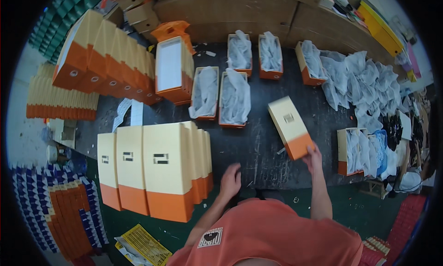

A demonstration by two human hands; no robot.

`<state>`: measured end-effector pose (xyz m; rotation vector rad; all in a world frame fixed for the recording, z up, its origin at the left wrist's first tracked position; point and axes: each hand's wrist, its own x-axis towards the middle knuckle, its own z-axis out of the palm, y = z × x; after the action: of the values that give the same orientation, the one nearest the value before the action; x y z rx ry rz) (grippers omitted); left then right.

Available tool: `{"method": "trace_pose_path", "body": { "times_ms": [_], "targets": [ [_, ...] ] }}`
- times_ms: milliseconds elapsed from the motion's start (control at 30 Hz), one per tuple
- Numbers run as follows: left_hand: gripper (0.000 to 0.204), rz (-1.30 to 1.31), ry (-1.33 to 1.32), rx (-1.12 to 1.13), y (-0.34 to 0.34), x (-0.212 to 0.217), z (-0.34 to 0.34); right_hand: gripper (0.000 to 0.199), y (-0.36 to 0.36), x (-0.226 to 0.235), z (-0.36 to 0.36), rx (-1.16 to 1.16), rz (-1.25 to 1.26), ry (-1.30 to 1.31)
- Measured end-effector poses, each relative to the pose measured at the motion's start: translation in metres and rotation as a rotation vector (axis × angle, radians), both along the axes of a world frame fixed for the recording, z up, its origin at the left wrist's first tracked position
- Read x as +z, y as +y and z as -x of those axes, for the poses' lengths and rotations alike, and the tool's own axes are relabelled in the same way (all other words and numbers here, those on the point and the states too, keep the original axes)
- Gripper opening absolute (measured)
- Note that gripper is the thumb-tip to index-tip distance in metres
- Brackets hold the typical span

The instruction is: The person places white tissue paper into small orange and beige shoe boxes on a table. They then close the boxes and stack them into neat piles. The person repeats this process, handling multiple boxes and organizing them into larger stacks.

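My right hand grips the orange end of a closed cream-and-orange cardboard box, tilted over the dark table. Its fingers are closed around the near right corner. My left hand is at the table's front edge, fingers loosely extended, with nothing visible in it. To its left rise stacks of closed cream-and-orange boxes. Beyond my hands two open boxes hold items wrapped in white tissue, the left wrapped bundle beside the right one. What is inside the tissue is hidden.
Farther back stand more filled open boxes. Tissue-wrapped bundles pile up at the right. Tall box stacks line the back left, near a stack of box lids or bases. A yellow crate sits on the floor.
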<state>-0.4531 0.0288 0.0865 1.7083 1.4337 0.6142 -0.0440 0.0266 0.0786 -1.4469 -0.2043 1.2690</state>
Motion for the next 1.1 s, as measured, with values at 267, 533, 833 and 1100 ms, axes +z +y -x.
{"method": "trace_pose_path", "body": {
  "times_ms": [267,533,833,1100],
  "targets": [
    [0.034,-0.119,0.841,-0.023,0.181,-0.03,-0.071,0.135,-0.05,-0.016,0.01,0.868,0.644,-1.34],
    [0.029,0.125,-0.03,-0.128,0.062,0.011,-0.171,0.133,-0.025,-0.019,-0.013,0.463,-0.016,-0.607],
    [0.053,0.358,0.58,-0.127,0.226,0.017,-0.182,0.114,-0.063,0.007,0.04,0.955,0.084,-1.405],
    [0.04,0.282,0.578,0.043,0.218,-0.037,-0.181,0.12,0.025,0.017,0.077,1.116,0.175,-1.415]
  ]
}}
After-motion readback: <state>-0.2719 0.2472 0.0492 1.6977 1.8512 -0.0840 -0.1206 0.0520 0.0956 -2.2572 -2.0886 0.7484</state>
